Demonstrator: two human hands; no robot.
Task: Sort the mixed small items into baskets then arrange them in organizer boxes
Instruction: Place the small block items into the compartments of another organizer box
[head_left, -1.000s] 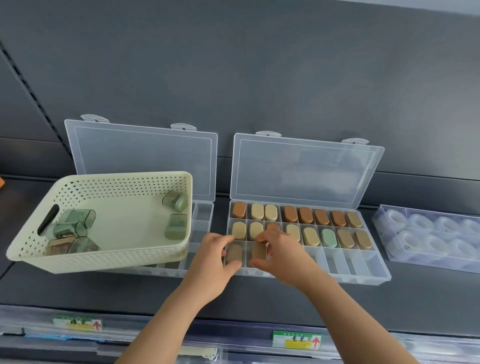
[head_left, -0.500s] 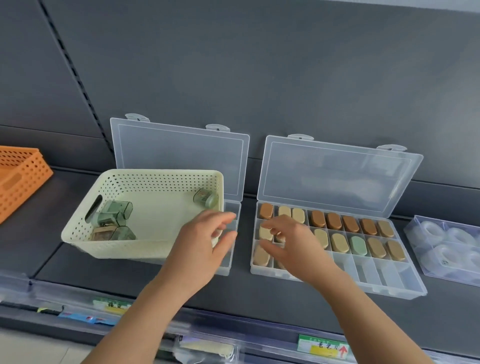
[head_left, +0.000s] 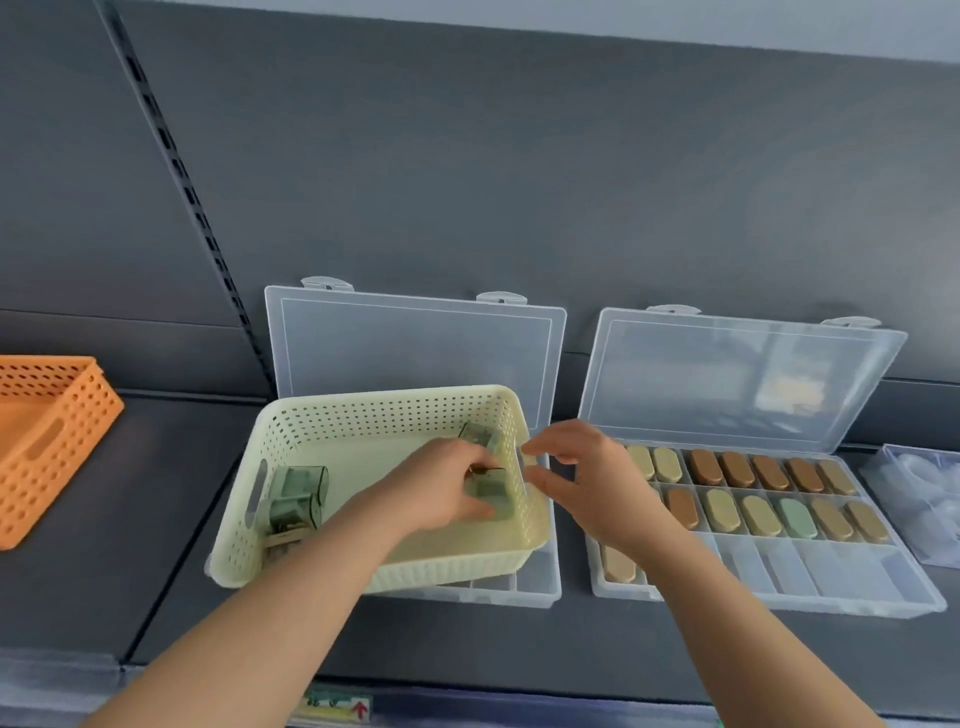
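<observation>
Your left hand (head_left: 441, 488) is inside the cream perforated plastic basket (head_left: 363, 410) at the centre of the frame. Its fingers curl round a small green translucent box-shaped item (head_left: 493, 491) near the basket's right wall. Your right hand (head_left: 592, 483) hovers just right of that wall, fingers spread and loosely bent, holding nothing. More green items (head_left: 298, 493) cluster at the basket's left end. The basket sits on a clear plastic organizer box (head_left: 535, 582) with its lid up. At right, another clear organizer box (head_left: 831, 577) holds tan, brown and 1 green oval pieces (head_left: 737, 470). An orange perforated basket (head_left: 52, 431) stands at the left edge.
</observation>
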